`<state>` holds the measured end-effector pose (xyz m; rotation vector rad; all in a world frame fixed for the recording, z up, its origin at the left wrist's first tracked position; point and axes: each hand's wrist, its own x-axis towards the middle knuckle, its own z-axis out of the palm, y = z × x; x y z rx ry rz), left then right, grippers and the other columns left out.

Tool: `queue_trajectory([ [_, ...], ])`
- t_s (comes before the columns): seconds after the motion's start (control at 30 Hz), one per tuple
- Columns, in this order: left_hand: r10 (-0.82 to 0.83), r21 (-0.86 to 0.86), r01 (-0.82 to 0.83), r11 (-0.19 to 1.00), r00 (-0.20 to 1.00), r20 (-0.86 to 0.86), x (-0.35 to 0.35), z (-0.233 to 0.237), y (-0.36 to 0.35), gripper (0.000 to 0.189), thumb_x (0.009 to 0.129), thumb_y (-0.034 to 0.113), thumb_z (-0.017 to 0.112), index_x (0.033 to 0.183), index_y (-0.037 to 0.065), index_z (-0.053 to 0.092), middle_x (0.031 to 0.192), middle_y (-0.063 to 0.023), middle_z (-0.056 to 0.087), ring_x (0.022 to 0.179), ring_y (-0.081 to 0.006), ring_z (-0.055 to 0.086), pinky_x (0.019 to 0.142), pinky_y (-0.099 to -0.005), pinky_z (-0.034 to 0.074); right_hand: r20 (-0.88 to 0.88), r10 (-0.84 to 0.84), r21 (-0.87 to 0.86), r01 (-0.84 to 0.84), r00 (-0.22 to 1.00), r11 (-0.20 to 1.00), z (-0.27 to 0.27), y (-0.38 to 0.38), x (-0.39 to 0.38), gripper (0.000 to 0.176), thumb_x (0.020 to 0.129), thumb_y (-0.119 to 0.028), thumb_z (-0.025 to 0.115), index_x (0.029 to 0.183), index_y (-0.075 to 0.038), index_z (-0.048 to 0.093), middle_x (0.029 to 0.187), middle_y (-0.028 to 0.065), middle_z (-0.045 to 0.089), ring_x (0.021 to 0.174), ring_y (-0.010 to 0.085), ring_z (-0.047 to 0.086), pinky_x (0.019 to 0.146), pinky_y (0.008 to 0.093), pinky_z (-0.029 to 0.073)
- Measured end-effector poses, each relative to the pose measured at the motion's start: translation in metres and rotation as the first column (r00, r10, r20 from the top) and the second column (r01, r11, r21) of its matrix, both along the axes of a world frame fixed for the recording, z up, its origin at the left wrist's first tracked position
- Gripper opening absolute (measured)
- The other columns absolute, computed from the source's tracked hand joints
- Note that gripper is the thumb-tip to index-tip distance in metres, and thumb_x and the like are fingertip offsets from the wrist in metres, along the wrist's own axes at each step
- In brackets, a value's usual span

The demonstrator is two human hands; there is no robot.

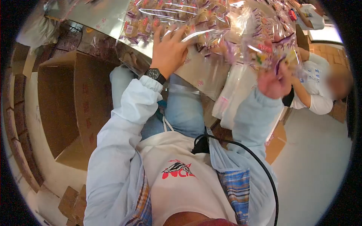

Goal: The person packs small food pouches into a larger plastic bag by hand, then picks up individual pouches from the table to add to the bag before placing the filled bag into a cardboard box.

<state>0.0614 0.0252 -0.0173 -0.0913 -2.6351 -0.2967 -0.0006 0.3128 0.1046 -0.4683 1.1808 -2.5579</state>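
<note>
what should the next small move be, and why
Perhaps bring the right hand toward the clear film by the left hand: it seems to have wrapped packets in its grip, though blurred, while the left hand lies spread and could steady the film.

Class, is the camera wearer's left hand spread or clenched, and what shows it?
Spread: the left hand is palm down, its fingers fanned apart over wrapped packets.

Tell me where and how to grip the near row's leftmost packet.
Probably pinch the packet by its left edge, coming from the left: other packets crowd its right, while white surface shows to its left. Clear film may cover it; I can't tell.
</note>
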Motion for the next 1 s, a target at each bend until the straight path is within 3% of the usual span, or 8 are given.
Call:
queue_trajectory([
  [0.1, 0.004, -0.016, -0.005, 1.0, 0.999, -0.031, -0.005, 0.006, -0.001, 0.047, 0.083, 0.025, 0.074, 0.129, 0.026, 0.067, 0.135, -0.0008, 0.064, 0.125, -0.0272, 0.055, 0.114, -0.0559, 0.031, -0.288, 0.028, 0.154, 0.018, 0.957, 0.988, -0.012, -0.049, 0.046, 0.073, 0.094, -0.02, 0.07, 0.156, -0.01, 0.034, 0.142, 0.0221, 0.055, 0.128, 0.0445, 0.058, 0.095, 0.0554, 0.058],
  [0.3, -0.074, 0.013, 0.074, 0.997, 0.997, 0.004, -0.005, 0.008, -0.017, 0.044, 0.082, 0.03, 0.076, 0.125, 0.023, 0.069, 0.122, -0.0042, 0.07, 0.123, -0.0303, 0.057, 0.111, -0.0553, 0.034, -0.142, -0.015, 0.118, 0.032, 0.99, 0.992, -0.066, -0.102, 0.092, 0.066, 0.092, -0.008, 0.074, 0.148, -0.008, 0.041, 0.137, 0.0178, 0.055, 0.132, 0.0374, 0.055, 0.102, 0.0455, 0.055],
  [0.47, -0.127, 0.023, 0.129, 0.991, 0.99, -0.057, -0.006, 0.016, -0.025, 0.046, 0.085, 0.026, 0.072, 0.131, 0.028, 0.067, 0.131, -0.0014, 0.067, 0.114, -0.0279, 0.06, 0.107, -0.0523, 0.038, -0.591, 0.262, 0.562, 0.156, 0.762, 0.812, -0.099, -0.097, 0.08, 0.056, 0.082, -0.002, 0.078, 0.133, -0.006, 0.056, 0.136, 0.017, 0.058, 0.129, 0.03, 0.057, 0.107, 0.0447, 0.048],
  [0.6, -0.113, -0.021, 0.113, 0.993, 0.994, -0.005, -0.005, 0.017, -0.027, 0.046, 0.085, 0.027, 0.071, 0.131, 0.028, 0.067, 0.133, -0.0011, 0.066, 0.116, -0.0288, 0.059, 0.107, -0.0536, 0.038, -0.503, 0.598, 0.846, 0.213, 0.624, 0.489, -0.077, -0.098, 0.078, 0.052, 0.078, -0.008, 0.078, 0.127, -0.01, 0.062, 0.126, 0.0111, 0.063, 0.116, 0.0276, 0.061, 0.102, 0.0424, 0.039],
  [0.73, -0.137, -0.006, 0.137, 0.991, 0.99, 0.026, -0.004, 0.018, -0.029, 0.044, 0.087, 0.03, 0.069, 0.132, 0.028, 0.068, 0.136, -0.0021, 0.065, 0.121, -0.0309, 0.057, 0.109, -0.0561, 0.035, -0.564, 0.675, 0.818, 0.433, 0.476, 0.378, -0.068, -0.111, 0.072, 0.062, 0.068, -0.009, 0.07, 0.129, -0.014, 0.061, 0.126, 0.0106, 0.062, 0.114, 0.0314, 0.06, 0.102, 0.0451, 0.036],
  [0.83, -0.179, 0.036, 0.177, 0.983, 0.982, 0.065, -0.001, 0.021, -0.03, 0.035, 0.089, 0.033, 0.067, 0.122, 0.022, 0.072, 0.136, -0.007, 0.065, 0.13, -0.0335, 0.051, 0.113, -0.061, 0.028, -0.481, 0.74, 0.855, 0.437, 0.47, 0.278, -0.067, -0.114, 0.063, 0.071, 0.062, -0.009, 0.067, 0.132, -0.014, 0.059, 0.128, 0.0107, 0.061, 0.116, 0.0332, 0.059, 0.1, 0.0503, 0.041],
  [0.93, -0.235, 0.113, 0.226, 0.967, 0.97, 0.068, -0.001, 0.022, -0.033, 0.034, 0.09, 0.038, 0.068, 0.119, 0.02, 0.074, 0.136, -0.0092, 0.064, 0.136, -0.0345, 0.047, 0.114, -0.063, 0.024, -0.309, 0.728, 0.948, 0.256, 0.612, 0.188, -0.07, -0.116, 0.054, 0.074, 0.062, -0.008, 0.067, 0.135, -0.014, 0.057, 0.126, 0.011, 0.06, 0.119, 0.0341, 0.059, 0.094, 0.0528, 0.048],
  [1.0, -0.242, 0.152, 0.233, 0.961, 0.969, 0.048, -0.004, 0.022, -0.034, 0.036, 0.091, 0.042, 0.068, 0.119, 0.02, 0.074, 0.136, -0.0088, 0.064, 0.137, -0.0339, 0.047, 0.114, -0.0622, 0.024, -0.302, 0.768, 0.934, 0.337, 0.564, 0.12, -0.068, -0.119, 0.05, 0.076, 0.061, -0.007, 0.068, 0.136, -0.014, 0.056, 0.126, 0.0118, 0.059, 0.12, 0.0339, 0.059, 0.088, 0.0507, 0.051],
])
